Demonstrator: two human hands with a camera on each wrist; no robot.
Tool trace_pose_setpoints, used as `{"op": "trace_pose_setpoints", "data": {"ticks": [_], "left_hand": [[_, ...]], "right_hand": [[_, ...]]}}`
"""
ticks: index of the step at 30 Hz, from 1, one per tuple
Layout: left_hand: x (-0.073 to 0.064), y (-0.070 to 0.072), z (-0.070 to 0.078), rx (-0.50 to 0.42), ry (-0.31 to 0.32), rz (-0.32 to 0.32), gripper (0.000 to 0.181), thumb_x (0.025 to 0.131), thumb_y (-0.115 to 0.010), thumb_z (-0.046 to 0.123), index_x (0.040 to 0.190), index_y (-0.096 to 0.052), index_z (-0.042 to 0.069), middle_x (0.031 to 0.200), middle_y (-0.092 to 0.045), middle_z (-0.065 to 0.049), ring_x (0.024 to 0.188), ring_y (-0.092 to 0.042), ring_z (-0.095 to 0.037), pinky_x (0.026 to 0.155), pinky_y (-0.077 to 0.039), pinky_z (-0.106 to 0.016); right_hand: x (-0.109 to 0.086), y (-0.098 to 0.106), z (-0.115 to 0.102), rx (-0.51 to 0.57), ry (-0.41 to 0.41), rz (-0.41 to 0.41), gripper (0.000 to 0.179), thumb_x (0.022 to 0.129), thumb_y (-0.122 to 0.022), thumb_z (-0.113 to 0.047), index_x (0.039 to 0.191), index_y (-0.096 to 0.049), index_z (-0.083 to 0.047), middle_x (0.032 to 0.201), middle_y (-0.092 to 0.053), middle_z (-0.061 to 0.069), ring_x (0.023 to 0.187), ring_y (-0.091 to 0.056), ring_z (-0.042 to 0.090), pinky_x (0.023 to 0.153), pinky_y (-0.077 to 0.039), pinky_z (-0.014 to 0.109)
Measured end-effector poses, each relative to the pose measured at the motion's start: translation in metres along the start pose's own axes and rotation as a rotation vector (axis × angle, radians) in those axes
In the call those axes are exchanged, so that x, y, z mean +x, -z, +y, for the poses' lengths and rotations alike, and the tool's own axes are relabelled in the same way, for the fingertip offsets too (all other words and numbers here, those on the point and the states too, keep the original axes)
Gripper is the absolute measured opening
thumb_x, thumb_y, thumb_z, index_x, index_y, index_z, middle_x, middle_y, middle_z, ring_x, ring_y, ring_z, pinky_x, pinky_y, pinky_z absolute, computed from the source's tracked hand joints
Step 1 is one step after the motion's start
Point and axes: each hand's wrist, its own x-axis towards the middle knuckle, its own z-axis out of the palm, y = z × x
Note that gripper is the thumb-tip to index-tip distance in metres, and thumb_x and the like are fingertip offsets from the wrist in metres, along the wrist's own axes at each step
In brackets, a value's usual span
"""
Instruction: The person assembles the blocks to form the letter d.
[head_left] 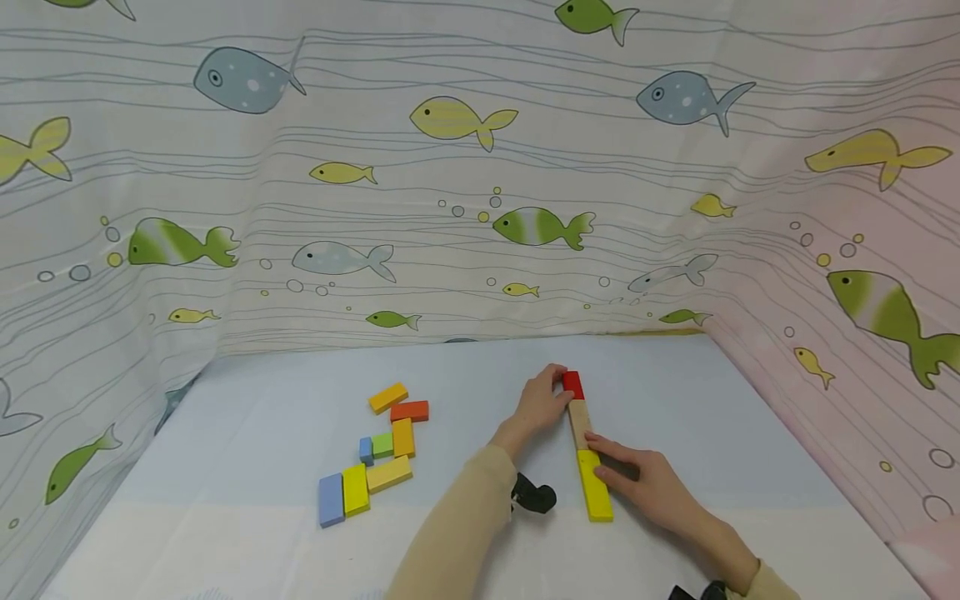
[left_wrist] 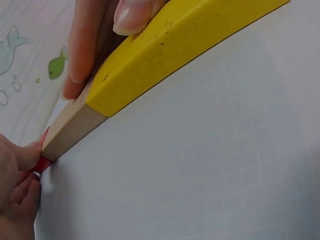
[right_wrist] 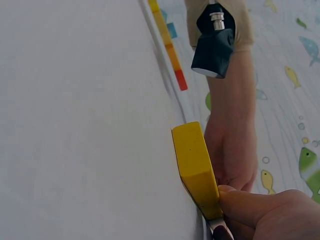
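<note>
A red block (head_left: 573,385), a plain wooden block (head_left: 580,423) and a yellow block (head_left: 596,493) lie end to end in a straight row on the table. At the far end my left hand (head_left: 537,404) pinches the red block, its thumb by the joint with the wooden one. My right hand (head_left: 652,485) holds the yellow block from the right side, a fingertip reaching the joint with the wooden block. In the left wrist view, the yellow block (left_wrist: 165,45) meets the wooden block (left_wrist: 72,122) closely. The right wrist view shows the right thumb against the yellow block (right_wrist: 192,150).
Left of the row, several loose blocks form a crooked line: a blue block (head_left: 331,500), a bright yellow block (head_left: 356,490), a green block (head_left: 382,445), a red-orange block (head_left: 409,411) and others. A fish-print curtain (head_left: 450,200) surrounds the table (head_left: 255,417).
</note>
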Motion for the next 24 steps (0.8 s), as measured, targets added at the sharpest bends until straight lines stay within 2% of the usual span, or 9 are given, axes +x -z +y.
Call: {"op": "trace_pose_setpoints", "data": {"ticks": [10,17,24], "left_hand": [[-0.0009,-0.0017,-0.0028,0.002,0.010,0.012,0.041,0.098,-0.062,0.014,0.137,-0.052,0.005,0.140,-0.059,-0.013,0.126,-0.057,-0.025,0.111,-0.045,-0.037],[0.0000,-0.0034,-0.0054,0.011,0.029,0.012,0.042,0.099,-0.062,0.017,0.139,-0.051,0.008,0.142,-0.058,-0.011,0.127,-0.057,-0.024,0.111,-0.045,-0.036],[-0.0019,-0.0036,-0.0048,-0.004,0.032,0.015,0.043,0.099,-0.062,0.017,0.139,-0.051,0.008,0.142,-0.059,-0.010,0.128,-0.056,-0.023,0.111,-0.045,-0.036]], "right_hand": [[-0.0003,0.0008,-0.0002,0.002,0.006,-0.004,0.047,0.094,-0.069,-0.034,0.140,-0.059,-0.028,0.143,-0.056,-0.015,0.137,-0.050,0.021,0.109,-0.044,0.050],[-0.0007,0.0004,-0.0012,-0.005,0.036,-0.003,0.046,0.095,-0.068,-0.031,0.140,-0.059,-0.025,0.143,-0.057,-0.009,0.136,-0.051,0.026,0.107,-0.045,0.053],[0.0000,0.0022,-0.0009,-0.001,0.008,-0.011,0.047,0.094,-0.070,-0.032,0.139,-0.060,-0.029,0.142,-0.057,-0.015,0.137,-0.050,0.021,0.108,-0.044,0.050]]}}
